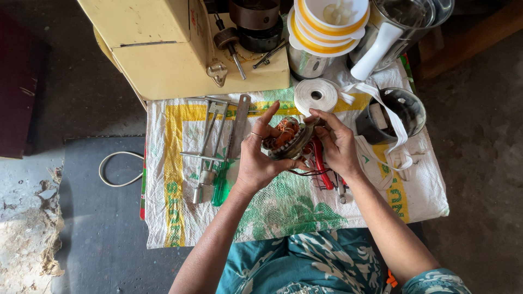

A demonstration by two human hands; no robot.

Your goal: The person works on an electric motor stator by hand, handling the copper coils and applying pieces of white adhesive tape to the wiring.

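Both hands hold one small motor stator (287, 137) w/ copper windings, up in the air above the woven plastic sack (283, 209) that covers the work surface. The left hand (259, 158) is closed around the stator from the left side, thumb under, index finger lifted and straight, a ring on one finger. The right hand (335, 142) grips the right edge of it, fingers curled on the metal rim; if the fingertips pinch a wire or only the rim, I cannot tell.

Risks, as I judge them:
- Thin dark lead wires (305, 173) hang from the stator down between the hands. They can catch on the red-handled pliers (321, 163) lying just below, & a pull can break a lead at the coil.
- The copper winding is exposed; fingernails or the ring can scratch the enamel (a scratch like this makes a short later).
- The grip is mostly by fingertips. If it slips, the stator falls on the pliers or the sack, approx. straight below, and the coil ends can bend.
- The roll of white tape (316, 95) sits just behind the hands, its loose end trailing to the steel jar (400, 111) at the right. A sleeve or wrist can drag it, and the jar stands near the sack's edge.
- The metal puller tool (210, 144) and green screwdriver (220, 188) lie close to the left forearm; an elbow move can push them off.
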